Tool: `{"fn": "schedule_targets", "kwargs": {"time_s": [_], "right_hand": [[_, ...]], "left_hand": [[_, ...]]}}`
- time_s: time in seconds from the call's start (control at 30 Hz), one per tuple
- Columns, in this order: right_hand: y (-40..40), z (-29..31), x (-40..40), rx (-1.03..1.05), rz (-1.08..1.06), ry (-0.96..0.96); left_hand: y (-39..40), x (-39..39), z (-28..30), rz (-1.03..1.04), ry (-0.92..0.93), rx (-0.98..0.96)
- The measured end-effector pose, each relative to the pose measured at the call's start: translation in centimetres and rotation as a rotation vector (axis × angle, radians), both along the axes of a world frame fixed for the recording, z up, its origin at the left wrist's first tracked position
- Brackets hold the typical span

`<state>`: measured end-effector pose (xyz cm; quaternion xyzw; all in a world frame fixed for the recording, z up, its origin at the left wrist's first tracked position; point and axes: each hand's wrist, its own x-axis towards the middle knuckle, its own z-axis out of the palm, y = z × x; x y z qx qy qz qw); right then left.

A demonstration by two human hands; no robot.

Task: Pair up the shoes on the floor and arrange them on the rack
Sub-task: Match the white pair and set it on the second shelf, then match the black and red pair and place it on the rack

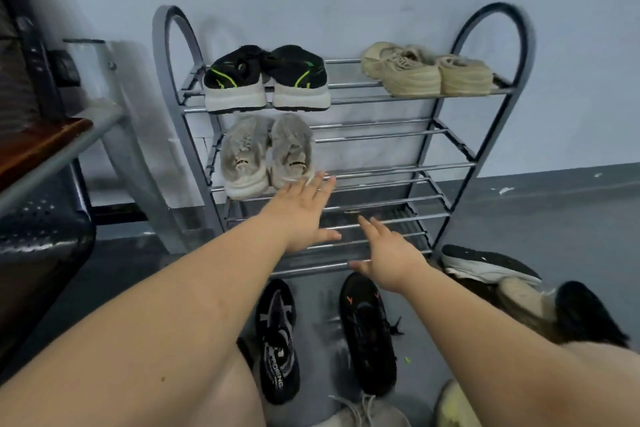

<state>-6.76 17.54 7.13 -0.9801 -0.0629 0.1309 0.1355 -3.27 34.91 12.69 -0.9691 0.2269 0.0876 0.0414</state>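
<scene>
Black lace-up shoes (pixel 367 333) lie on the floor at 6 o'clock from the right hand (pixel 388 260). Their long way points at the grey metal rack (pixel 485 156). Both hands' fingers are spread, holding nothing; the left hand (pixel 304 211) is farther off.

Two bare forearms in view, no sleeves, watch or wristband. Left hand (pixel 304 215): a thin pale ring on one finger; nails short and unpainted. Right hand (pixel 388 253): no ring visible, nails short. Bare knees (pixel 221 392) at lower frame edge, uncovered by clothing.
</scene>
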Motion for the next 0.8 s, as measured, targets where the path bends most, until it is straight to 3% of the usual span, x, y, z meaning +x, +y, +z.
{"fn": "schedule_targets", "kwargs": {"time_s": [0.17,0.33,0.6,0.8], "right_hand": [[-5.0,-1.4,-4.6,-0.233,0.029,0.124],[-9.6,-2.6,-8.3,-0.292,-0.049,0.216],[-13.6,-3.3,-10.6,-0.310,-0.140,0.226],[-17.6,-5.1,-13.3,-0.442,-0.109,0.249]], "left_hand": [[-4.6,-2.7,-1.7,-0.251,-0.021,0.201],[-8.1,-5.3,-4.3,-0.431,0.024,0.368],[-13.6,-6.8,-4.7,-0.367,0.115,0.199],[-15.6,-7.6,-7.3,-0.440,0.113,0.275]]}}
